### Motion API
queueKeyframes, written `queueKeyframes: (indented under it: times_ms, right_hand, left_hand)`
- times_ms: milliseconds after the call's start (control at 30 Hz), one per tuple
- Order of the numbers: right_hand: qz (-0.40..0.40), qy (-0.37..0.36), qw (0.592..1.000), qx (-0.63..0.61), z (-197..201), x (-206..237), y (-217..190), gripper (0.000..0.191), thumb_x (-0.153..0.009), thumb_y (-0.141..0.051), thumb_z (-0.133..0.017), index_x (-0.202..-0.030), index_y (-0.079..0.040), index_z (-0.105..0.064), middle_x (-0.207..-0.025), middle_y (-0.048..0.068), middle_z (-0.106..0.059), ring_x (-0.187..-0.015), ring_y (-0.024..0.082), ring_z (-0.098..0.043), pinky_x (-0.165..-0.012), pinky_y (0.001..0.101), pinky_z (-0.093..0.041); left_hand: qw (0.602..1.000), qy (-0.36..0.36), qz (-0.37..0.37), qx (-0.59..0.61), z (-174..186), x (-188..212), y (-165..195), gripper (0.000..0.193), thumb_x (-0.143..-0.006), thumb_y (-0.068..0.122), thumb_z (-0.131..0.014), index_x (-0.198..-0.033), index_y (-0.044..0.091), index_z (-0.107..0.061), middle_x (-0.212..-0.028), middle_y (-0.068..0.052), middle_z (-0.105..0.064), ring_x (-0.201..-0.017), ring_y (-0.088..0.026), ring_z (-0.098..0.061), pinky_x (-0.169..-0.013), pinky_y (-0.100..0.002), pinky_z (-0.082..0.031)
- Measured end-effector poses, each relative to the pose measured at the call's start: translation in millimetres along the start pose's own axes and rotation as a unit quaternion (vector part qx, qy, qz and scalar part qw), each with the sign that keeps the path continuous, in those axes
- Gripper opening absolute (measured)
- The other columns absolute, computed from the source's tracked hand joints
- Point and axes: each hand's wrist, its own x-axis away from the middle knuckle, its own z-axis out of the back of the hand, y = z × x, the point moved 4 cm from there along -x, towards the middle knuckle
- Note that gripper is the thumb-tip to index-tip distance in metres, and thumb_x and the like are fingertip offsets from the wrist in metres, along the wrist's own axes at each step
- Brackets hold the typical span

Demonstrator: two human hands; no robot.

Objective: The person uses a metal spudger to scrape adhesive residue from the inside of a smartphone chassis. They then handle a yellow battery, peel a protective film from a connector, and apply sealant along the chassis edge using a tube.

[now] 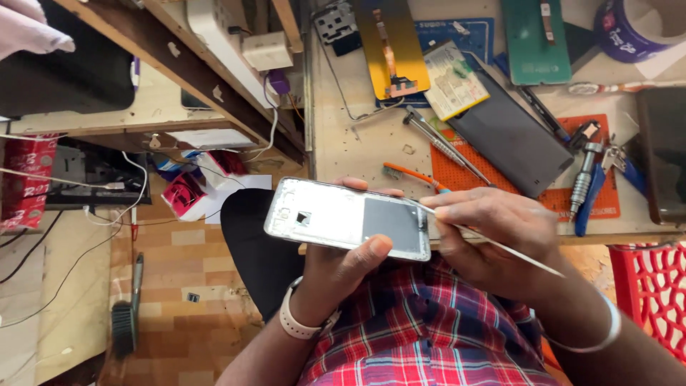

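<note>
Over a cluttered workbench, left hand grips a phone frame; right hand pinches a thin tool.

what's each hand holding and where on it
The left hand holds the silver phone frame by its long edges, thumb on the near edge, fingertips over the far one. The right hand pinches a thin metal tool near its front end, tip at the frame's right end.

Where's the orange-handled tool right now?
In the head view, the orange-handled tool lies on the workbench just beyond the phone frame, left of the orange mat.
</note>
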Motion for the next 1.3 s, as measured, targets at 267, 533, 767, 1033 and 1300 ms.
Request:
queueKeyframes:
  times_ms: [267,533,767,1033,1300]
  right_hand:
    - [-0.015,0.016,1.000,0.018,-2,6,2,0.014,-0.090,-0.002,-0.075,-0.099,-0.004,-0.064,-0.101,0.012,-0.077,-0.093,0.022,-0.079,-0.082,0.0317,-0.064]
    - [-0.054,0.027,0.998,0.004,4,9,6,0.014,-0.090,-0.003,-0.075,-0.100,-0.004,-0.066,-0.102,0.013,-0.077,-0.092,0.021,-0.079,-0.080,0.0300,-0.064]
    - [-0.037,0.012,0.999,0.017,2,11,6,0.016,-0.087,-0.002,-0.076,-0.099,-0.004,-0.065,-0.102,0.014,-0.076,-0.093,0.022,-0.079,-0.081,0.0305,-0.063]
    - [-0.014,0.017,0.999,0.032,-2,8,-1,0.019,-0.087,-0.001,-0.076,-0.100,-0.005,-0.063,-0.101,0.016,-0.076,-0.093,0.023,-0.079,-0.080,0.0319,-0.063]
    - [-0.017,0.031,0.999,0.016,-3,4,-4,0.020,-0.088,-0.002,-0.077,-0.102,-0.003,-0.062,-0.102,0.017,-0.075,-0.094,0.024,-0.078,-0.081,0.0319,-0.063]
  left_hand:
    - [1.000,-0.005,0.012,0.021,-2,-2,-2,0.067,-0.095,0.016,-0.081,-0.144,0.006,-0.037,-0.141,-0.021,-0.060,-0.130,-0.025,-0.063,-0.112,-0.040,-0.054]
    - [1.000,-0.004,0.002,0.025,-1,-2,-3,0.066,-0.095,0.012,-0.080,-0.145,0.006,-0.037,-0.142,-0.021,-0.059,-0.130,-0.025,-0.061,-0.112,-0.039,-0.054]
    - [0.999,0.004,0.014,0.036,-1,0,-1,0.067,-0.094,0.014,-0.080,-0.144,0.006,-0.037,-0.142,-0.021,-0.059,-0.131,-0.025,-0.062,-0.112,-0.040,-0.054]
    - [1.000,0.002,0.008,0.018,-2,-1,0,0.068,-0.093,0.015,-0.083,-0.143,0.006,-0.037,-0.140,-0.020,-0.059,-0.129,-0.024,-0.062,-0.111,-0.039,-0.054]
    - [1.000,-0.003,-0.006,0.011,-3,-1,0,0.069,-0.093,0.015,-0.084,-0.142,0.006,-0.036,-0.140,-0.021,-0.059,-0.130,-0.025,-0.063,-0.112,-0.040,-0.054]
